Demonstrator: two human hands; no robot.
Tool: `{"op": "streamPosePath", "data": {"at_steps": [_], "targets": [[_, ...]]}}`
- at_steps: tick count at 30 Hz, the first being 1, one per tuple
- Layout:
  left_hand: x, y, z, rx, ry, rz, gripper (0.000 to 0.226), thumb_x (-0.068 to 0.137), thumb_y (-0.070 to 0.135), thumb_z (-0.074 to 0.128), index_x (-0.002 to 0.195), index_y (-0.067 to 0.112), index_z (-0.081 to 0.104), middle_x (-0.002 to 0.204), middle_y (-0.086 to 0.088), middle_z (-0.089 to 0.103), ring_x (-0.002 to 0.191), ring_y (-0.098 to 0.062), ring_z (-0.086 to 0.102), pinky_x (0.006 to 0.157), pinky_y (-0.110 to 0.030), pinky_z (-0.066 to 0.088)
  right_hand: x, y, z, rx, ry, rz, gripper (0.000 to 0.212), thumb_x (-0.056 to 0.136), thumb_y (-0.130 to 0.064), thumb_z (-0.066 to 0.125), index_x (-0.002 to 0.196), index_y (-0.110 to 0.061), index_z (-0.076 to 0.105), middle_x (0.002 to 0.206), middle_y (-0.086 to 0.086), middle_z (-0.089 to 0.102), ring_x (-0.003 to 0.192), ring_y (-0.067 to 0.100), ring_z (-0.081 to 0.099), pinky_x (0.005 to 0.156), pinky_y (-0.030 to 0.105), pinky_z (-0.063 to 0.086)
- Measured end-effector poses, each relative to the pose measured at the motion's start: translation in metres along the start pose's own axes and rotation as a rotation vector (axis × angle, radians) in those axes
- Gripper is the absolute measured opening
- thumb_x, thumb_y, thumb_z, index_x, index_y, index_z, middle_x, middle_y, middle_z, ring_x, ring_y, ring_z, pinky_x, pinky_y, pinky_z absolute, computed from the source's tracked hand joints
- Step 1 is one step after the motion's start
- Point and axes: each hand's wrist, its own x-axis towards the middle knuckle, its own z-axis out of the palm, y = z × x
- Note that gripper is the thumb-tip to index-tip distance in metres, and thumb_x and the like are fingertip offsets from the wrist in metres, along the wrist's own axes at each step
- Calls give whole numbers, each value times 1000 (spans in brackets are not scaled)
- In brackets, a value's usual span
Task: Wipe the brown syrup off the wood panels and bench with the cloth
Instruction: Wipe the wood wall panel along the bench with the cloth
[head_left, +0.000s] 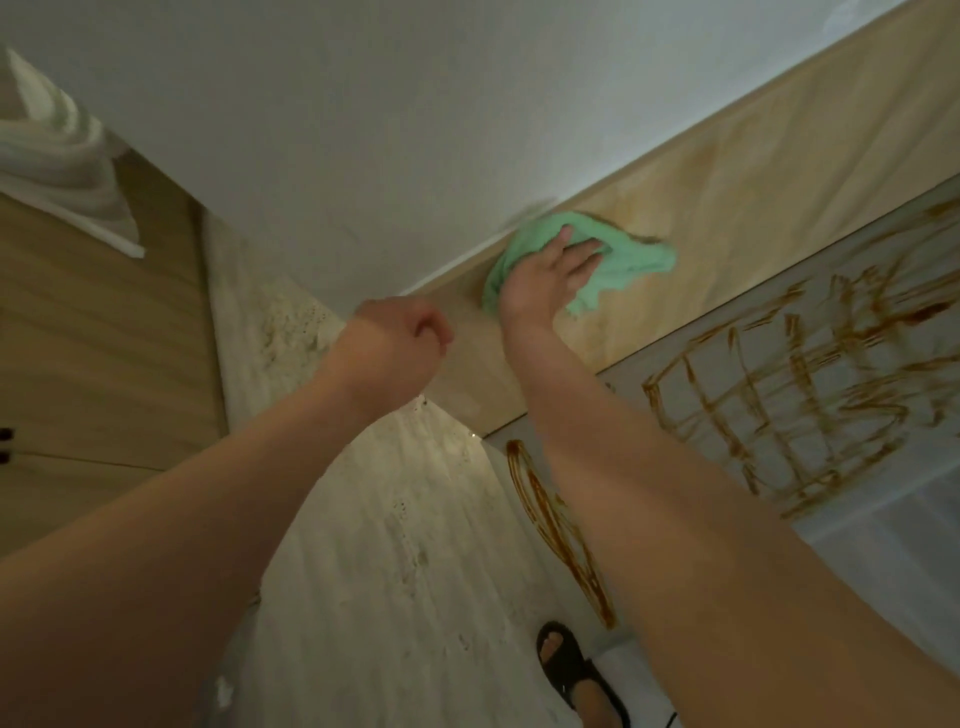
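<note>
My right hand (550, 275) presses a green cloth (631, 262) flat against the light wood panel (753, 208), near the panel's upper edge where it meets the white wall. A faint brown smear shows on the panel to the right of the cloth. Below the panel, the pale bench surface (857, 483) carries thick brown syrup (779, 395) drawn in a grid of lines, and a looping streak of syrup (561, 525) runs down its left end. My left hand (400, 348) is a closed fist held in the air left of the cloth, touching nothing.
A white wall (363, 130) fills the top. A pale stone-look surface (395, 571) spreads below my arms. Wooden cabinet doors (93, 364) stand at the left with folded pale fabric (57, 150) above them. My foot in a black sandal (571, 670) is at the bottom.
</note>
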Motion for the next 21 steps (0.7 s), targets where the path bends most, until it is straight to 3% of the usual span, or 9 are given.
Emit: {"op": "streamPosePath", "data": {"at_steps": [2,5,7,10,12,15,17,19,21], "targets": [[-6,-25,-13,199,-2,-86,23,90,14,50,78,10,69,77,-7,72,72,-28,68,66,-39,58,-14,11,32,-127,20,26,54,114,-22,14,165,-9,0,171,15,-19,157,27,-17,126,43,-9],[-10,-62,-22,354,-32,-269,37,96,28,53,70,2,59,65,-11,60,61,-29,57,58,-33,44,-72,61,62,-367,-206,-112,56,110,-17,13,163,-1,3,167,30,-12,154,42,-14,124,49,-16],[-3,-75,-25,348,-11,-325,52,97,49,56,87,0,68,67,-9,60,64,-26,58,60,-31,42,-70,82,59,-447,-298,-111,57,110,-19,16,164,-3,5,166,32,-4,153,46,-3,126,52,-5],[15,-81,-21,219,-23,-349,82,91,72,57,134,2,61,106,-12,73,98,-30,69,89,-41,56,-14,58,41,-290,-17,-19,61,114,-30,17,163,0,-4,170,23,-4,156,35,0,127,43,-1],[25,-81,-12,106,10,-317,71,92,68,59,119,2,69,102,-15,75,94,-32,72,90,-47,58,15,34,30,-139,179,-25,63,114,-35,17,163,-2,-5,172,17,-5,158,27,-1,126,36,-3],[25,-84,4,-90,152,-306,56,96,57,63,90,2,68,86,-17,74,81,-35,70,74,-42,57,0,42,47,-83,163,-32,57,115,-27,15,165,-6,-3,172,14,-13,157,22,-6,119,27,-12],[20,-91,17,-159,217,-288,51,98,56,61,92,6,70,75,-6,67,70,-24,64,61,-32,49,-37,75,74,-91,37,39,56,115,-23,16,164,-5,-3,171,20,-13,156,27,-7,119,29,-15],[16,-92,28,-181,229,-247,46,101,55,54,109,14,73,76,6,63,66,-6,57,60,-22,44,-56,99,86,-70,-40,245,56,115,-28,12,163,-3,-2,171,21,-5,158,31,1,125,35,-6],[17,-95,35,-200,226,-183,43,104,54,49,105,17,72,75,0,65,65,-10,58,64,-29,50,-38,104,73,-54,-43,295,55,115,-26,13,163,-2,-1,171,21,3,156,32,10,124,41,6]]}}
